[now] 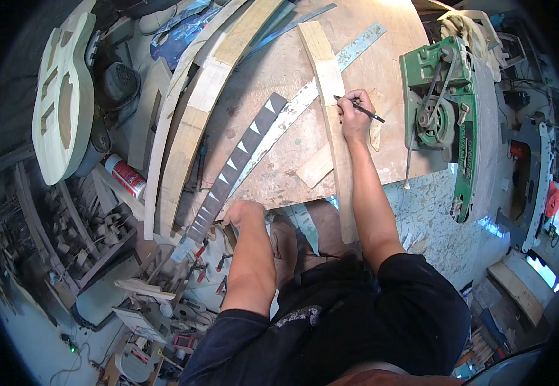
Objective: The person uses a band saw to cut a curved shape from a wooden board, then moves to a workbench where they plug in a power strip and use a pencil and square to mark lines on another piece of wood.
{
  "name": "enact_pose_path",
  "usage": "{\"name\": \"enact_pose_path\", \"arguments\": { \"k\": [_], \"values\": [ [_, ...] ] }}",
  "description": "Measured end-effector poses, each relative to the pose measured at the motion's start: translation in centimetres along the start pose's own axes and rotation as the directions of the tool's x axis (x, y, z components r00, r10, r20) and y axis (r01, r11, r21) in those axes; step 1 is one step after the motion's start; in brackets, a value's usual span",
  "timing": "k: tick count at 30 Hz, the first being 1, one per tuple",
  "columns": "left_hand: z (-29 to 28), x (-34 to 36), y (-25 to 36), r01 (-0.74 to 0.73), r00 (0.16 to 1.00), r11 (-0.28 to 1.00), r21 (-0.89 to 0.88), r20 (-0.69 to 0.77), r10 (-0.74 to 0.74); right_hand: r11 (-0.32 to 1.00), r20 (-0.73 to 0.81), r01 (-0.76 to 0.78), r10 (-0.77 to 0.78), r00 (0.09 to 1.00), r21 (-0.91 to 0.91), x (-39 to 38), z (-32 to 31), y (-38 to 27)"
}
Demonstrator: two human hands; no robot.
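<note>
My right hand [355, 119] is closed in a writing grip on a dark pencil [375, 116]. The pencil's tip meets a long pale wooden board [324, 67], which runs from the far part of the table towards my body and overhangs the near edge. At that near edge rests my left hand [244, 210], fingers curled in; anything inside them is hidden. Just beyond it lies a dark guitar fretboard [241, 149] with white triangular inlays. A paint-speckled straightedge [295, 106] lies slantwise alongside the fretboard and passes beneath the board.
A green belt sander [435, 122] stands at the table's right. Curved laminated wood strips [205, 90] line the left side. A short wood offcut [315, 166] lies beside the board. Further left are a pale guitar body [67, 122], a red-and-white can [125, 175] and several clamps.
</note>
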State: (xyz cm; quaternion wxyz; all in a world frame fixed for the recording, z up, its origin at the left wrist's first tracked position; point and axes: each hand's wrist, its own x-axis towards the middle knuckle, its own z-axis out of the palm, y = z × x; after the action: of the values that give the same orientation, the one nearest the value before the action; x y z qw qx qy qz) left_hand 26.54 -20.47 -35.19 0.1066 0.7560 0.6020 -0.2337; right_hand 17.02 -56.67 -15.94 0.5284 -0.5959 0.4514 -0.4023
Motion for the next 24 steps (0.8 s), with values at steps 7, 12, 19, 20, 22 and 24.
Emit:
{"name": "enact_pose_path", "arguments": {
  "k": [7,12,19,20,22,24],
  "values": [
    [-2.5,-6.1,0.5,0.046,0.995,0.967,-0.252,0.093,-0.024,1.0,-0.048,-0.01,0.009,0.999,-0.02,0.3,-2.1,1.8],
    [0.5,0.5,-0.2,-0.114,0.993,0.969,0.221,0.037,0.108,0.997,-0.046,0.052,-0.055,0.997,-0.063,0.1,-0.6,1.2],
    [1.1,2.5,-0.4,-0.122,0.992,0.971,0.207,0.013,0.122,0.992,-0.065,0.089,-0.096,0.993,-0.094,0.0,0.1,0.6],
    [0.6,0.5,-0.3,-0.087,0.996,0.987,0.133,0.019,0.085,0.992,-0.075,0.085,-0.092,0.993,-0.091,0.1,-0.3,1.0],
    [-1.2,-3.5,0.2,-0.034,0.998,0.999,0.001,0.045,0.034,0.993,-0.091,0.077,-0.085,0.992,-0.088,0.1,-0.8,1.5],
    [-3.3,-6.9,0.4,0.017,0.997,0.995,-0.098,0.074,-0.01,0.993,-0.09,0.075,-0.083,0.992,-0.086,0.2,-1.1,1.8]
  ]
}}
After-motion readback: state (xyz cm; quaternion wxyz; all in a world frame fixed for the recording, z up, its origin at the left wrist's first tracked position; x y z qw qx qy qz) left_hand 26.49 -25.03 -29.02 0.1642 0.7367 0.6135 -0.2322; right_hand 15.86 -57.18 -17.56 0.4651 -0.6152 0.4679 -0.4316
